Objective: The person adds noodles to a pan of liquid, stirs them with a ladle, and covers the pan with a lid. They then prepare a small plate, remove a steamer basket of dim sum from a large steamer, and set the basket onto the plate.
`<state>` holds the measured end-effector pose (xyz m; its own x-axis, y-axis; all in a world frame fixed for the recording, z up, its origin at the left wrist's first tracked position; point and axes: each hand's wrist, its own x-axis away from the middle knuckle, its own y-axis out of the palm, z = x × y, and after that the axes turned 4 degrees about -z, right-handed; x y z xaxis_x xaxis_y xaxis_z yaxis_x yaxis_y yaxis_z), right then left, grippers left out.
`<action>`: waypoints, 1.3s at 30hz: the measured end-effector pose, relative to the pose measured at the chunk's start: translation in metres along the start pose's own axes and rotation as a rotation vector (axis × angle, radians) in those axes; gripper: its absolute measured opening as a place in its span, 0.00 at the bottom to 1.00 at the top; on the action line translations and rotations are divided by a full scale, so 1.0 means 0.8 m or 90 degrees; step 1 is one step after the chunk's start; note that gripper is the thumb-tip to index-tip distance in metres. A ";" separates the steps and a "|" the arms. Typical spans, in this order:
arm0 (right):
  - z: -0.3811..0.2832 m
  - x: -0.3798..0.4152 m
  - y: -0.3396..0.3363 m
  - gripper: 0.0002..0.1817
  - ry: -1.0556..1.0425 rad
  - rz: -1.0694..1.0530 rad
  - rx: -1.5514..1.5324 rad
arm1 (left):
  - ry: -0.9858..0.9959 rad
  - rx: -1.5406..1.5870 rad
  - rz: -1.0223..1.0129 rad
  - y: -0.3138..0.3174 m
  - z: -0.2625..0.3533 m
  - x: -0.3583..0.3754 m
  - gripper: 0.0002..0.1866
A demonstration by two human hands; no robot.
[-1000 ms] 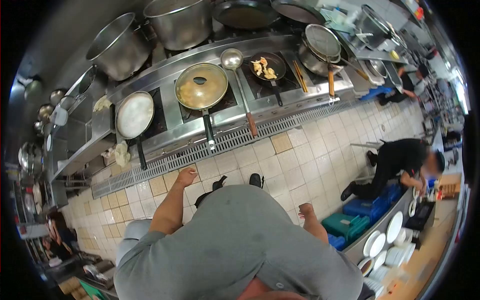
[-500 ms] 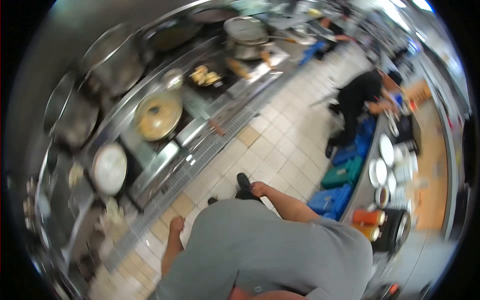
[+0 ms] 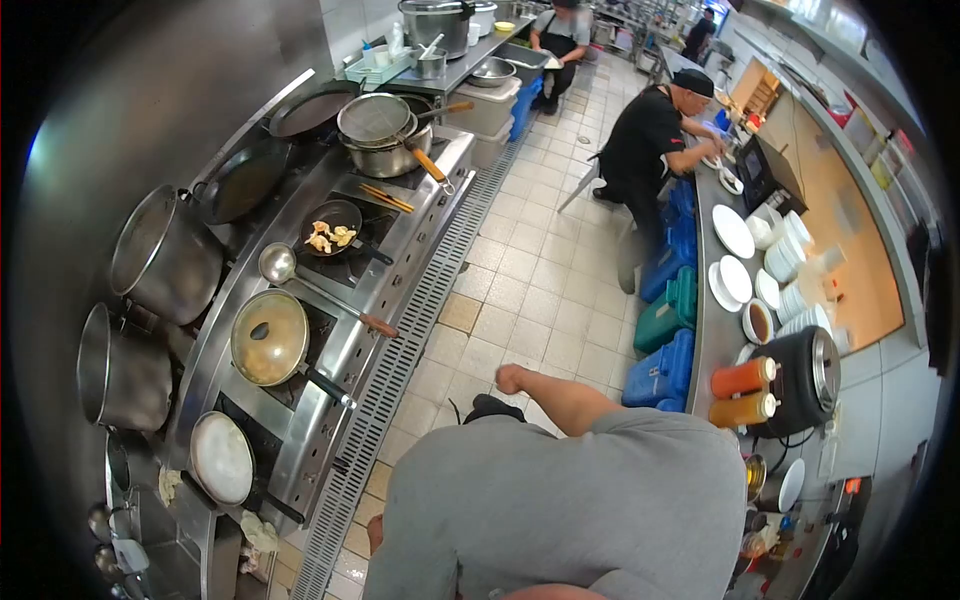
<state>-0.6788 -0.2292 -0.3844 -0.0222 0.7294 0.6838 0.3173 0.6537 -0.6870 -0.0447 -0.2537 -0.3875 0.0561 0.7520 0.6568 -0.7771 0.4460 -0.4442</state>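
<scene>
My right hand (image 3: 510, 379) hangs in front of my body above the tiled floor, its fingers curled in, with nothing visible in it. My left hand (image 3: 375, 533) shows only partly beside my grey shirt; its fingers are hidden. To the left is the stove (image 3: 340, 440). On it are a lidded pan (image 3: 270, 337), a ladle (image 3: 278, 263) with a wooden handle, a small black pan holding food pieces (image 3: 330, 235), and a white-surfaced pan (image 3: 222, 458). Neither hand touches them.
A floor drain grate (image 3: 385, 400) runs along the stove. Blue and green bins (image 3: 665, 310) stand under the right counter (image 3: 708, 350), which holds plates (image 3: 733, 231), sauce bottles (image 3: 745, 377) and a black pot (image 3: 795, 385). A person in black (image 3: 645, 130) works there; another (image 3: 562, 40) is farther back.
The view has turned and sharpened, showing more of the far kitchen. My left hand has dropped back beside my body and is now mostly hidden. My right hand stays in front.
</scene>
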 end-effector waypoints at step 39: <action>0.169 -0.066 -0.166 0.16 0.015 -0.127 -0.325 | -0.211 -0.075 0.030 0.261 0.179 0.178 0.23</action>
<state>-0.8481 -0.3270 -0.3623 -0.1101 0.5928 0.7978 0.7293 0.5935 -0.3404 -0.2890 -0.1231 -0.2997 -0.2001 0.5829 0.7875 -0.6952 0.4819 -0.5334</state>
